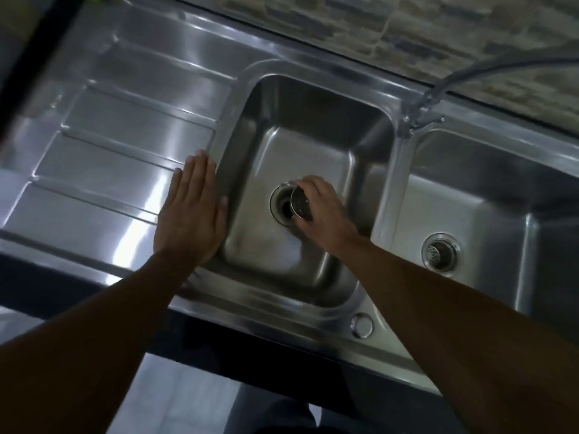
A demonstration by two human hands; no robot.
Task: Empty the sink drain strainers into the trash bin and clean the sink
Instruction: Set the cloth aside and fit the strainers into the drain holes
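Observation:
A stainless double sink fills the view. In the left basin [282, 126] my right hand [322, 208] grips a round metal drain strainer [300, 204], tilted on its side just right of the open drain hole [282, 205]. My left hand [191, 214] lies flat, fingers together, on the rim between the drainboard and the left basin. The right basin [488, 195] has its own strainer [438, 252] seated in the drain. No trash bin is in view.
A ribbed steel drainboard [119, 145] stretches to the left. The faucet [419, 117] stands on the divider between the basins, its spout reaching right. A stone-pattern wall [407, 29] runs behind. A round overflow cap [362, 324] sits on the front rim.

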